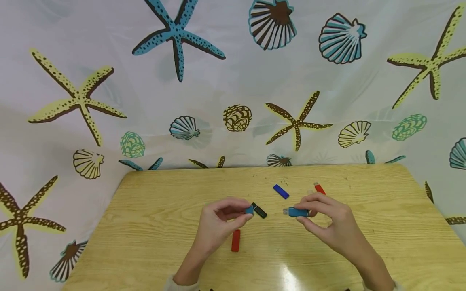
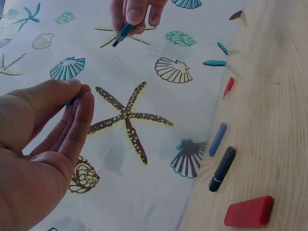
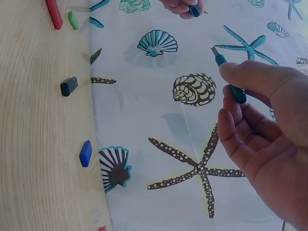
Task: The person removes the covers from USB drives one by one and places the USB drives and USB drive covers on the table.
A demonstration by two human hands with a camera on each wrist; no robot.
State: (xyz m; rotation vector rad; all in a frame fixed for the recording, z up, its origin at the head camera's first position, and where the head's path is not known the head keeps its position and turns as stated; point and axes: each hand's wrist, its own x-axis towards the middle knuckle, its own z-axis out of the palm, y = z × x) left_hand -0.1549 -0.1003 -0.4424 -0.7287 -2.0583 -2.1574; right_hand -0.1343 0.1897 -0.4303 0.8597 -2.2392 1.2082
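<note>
My right hand [image 1: 329,218] pinches a blue USB flash drive [image 1: 298,212] between thumb and fingers, its bare metal plug pointing left toward the other hand. In the right wrist view the drive [image 3: 236,91] looks teal and slants up to the left. My left hand [image 1: 222,222] pinches a small blue cap [image 1: 249,209] between thumb and fingertips; most of it is hidden by the fingers. In the right wrist view the cap [image 3: 194,10] shows a dark end. Cap and drive are held apart, above the table.
On the wooden table [image 1: 153,226] lie a black flash drive [image 1: 260,210], a blue one [image 1: 281,191], a red stick [image 1: 236,240] and a red flash drive [image 1: 320,188] with its plug bare. A small green piece [image 3: 72,20] lies beside the red stick. A shell-patterned cloth [image 1: 225,72] hangs behind.
</note>
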